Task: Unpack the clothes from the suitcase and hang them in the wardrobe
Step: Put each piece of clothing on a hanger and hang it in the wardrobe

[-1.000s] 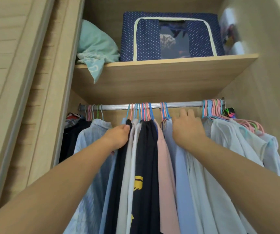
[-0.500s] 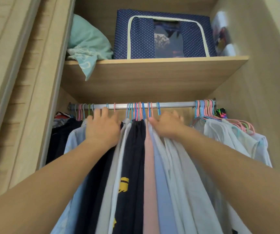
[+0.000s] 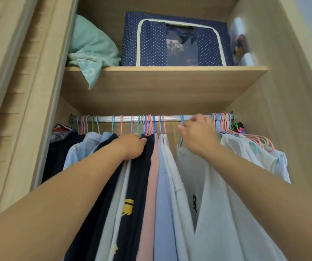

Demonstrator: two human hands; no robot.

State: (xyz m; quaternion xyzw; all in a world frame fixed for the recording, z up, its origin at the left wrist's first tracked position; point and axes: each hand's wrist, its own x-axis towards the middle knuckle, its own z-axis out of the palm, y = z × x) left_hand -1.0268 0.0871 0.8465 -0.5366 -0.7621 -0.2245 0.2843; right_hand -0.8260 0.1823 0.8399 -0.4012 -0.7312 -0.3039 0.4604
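Right hand (image 3: 198,135) pinches blue wire hanger (image 3: 181,129) at silver rail (image 3: 172,118), frame centre — hook may miss, white shirt (image 3: 217,185) slides off; left hand (image 3: 132,147) grips dark garments (image 3: 142,176).

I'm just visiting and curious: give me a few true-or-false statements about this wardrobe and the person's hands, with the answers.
1. A navy dotted storage box sits on the shelf above the rail. True.
2. The left hand rests on the rail. False: it presses the hanging dark garment below the rail.
3. The right hand is up by the rail near a blue hanger. True.
4. The pink garment lies folded on the shelf. False: it hangs from the rail.
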